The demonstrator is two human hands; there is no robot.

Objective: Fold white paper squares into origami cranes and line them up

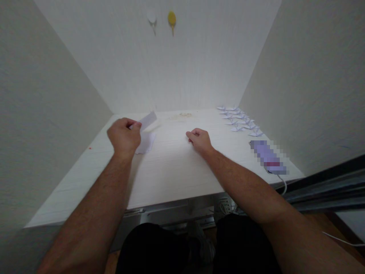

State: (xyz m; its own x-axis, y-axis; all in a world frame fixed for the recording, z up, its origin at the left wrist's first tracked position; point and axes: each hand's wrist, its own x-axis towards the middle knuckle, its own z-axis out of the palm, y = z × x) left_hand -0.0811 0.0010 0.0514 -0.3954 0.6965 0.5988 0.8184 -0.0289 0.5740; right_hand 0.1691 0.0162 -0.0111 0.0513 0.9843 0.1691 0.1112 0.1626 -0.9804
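Observation:
Between the thumb and fingers of my left hand (124, 136) is a small sheet of white paper (148, 120), raised above the table and tilted. Below and just right of that hand, more white paper (146, 143) lies on the white table (171, 171); whether it is one sheet or a stack I cannot tell. My right hand (199, 139) is over the middle of the table with its fingers curled together and the thumb pressed against them. Nothing shows in its grip. Several folded white paper cranes (238, 120) stand in rows at the back right.
A phone (268, 156), its screen pixelated, lies at the right with a white cable (284, 186) running off the table edge. Walls close in the back and both sides. A white hook (152, 17) and a yellow hook (172, 19) are on the back wall.

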